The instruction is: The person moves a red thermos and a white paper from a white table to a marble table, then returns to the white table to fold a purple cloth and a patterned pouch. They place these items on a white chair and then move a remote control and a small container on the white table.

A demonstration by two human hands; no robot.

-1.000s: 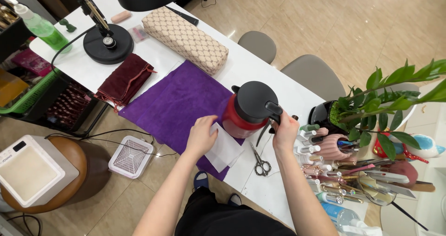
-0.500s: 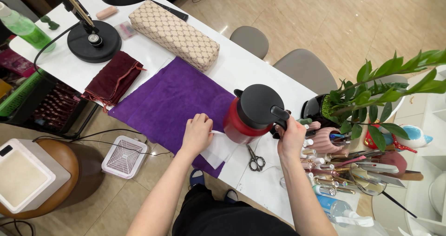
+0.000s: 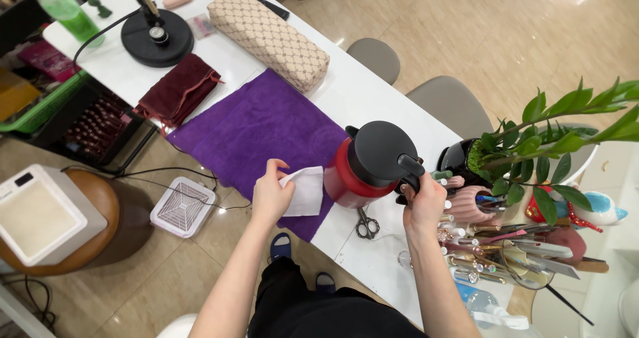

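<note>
Landmark: a red jug with a black lid (image 3: 363,168) is stood on the white table (image 3: 346,91), at the near right corner of the purple towel (image 3: 256,135).
Right hand: the right hand (image 3: 423,205) is closed around the jug's black handle (image 3: 409,171), on the side of the jug towards the plant.
Left hand: the left hand (image 3: 269,195) is pinched shut on a white tissue (image 3: 303,190), which is held lifted just beside the jug, over the towel's near edge.
Scissors: a pair of scissors (image 3: 364,223) is laid on the table just in front of the jug, below its base.
Tools: a pink ribbed holder (image 3: 466,205) and a clutter of bottles and implements are seen beyond the jug's handle side, near the potted plant (image 3: 532,145).
Further off: a patterned arm cushion (image 3: 269,37) is placed behind the jug across the towel; a folded maroon cloth (image 3: 178,90) and a black lamp base (image 3: 158,37) are set well apart from the jug, past the towel's far side.
</note>
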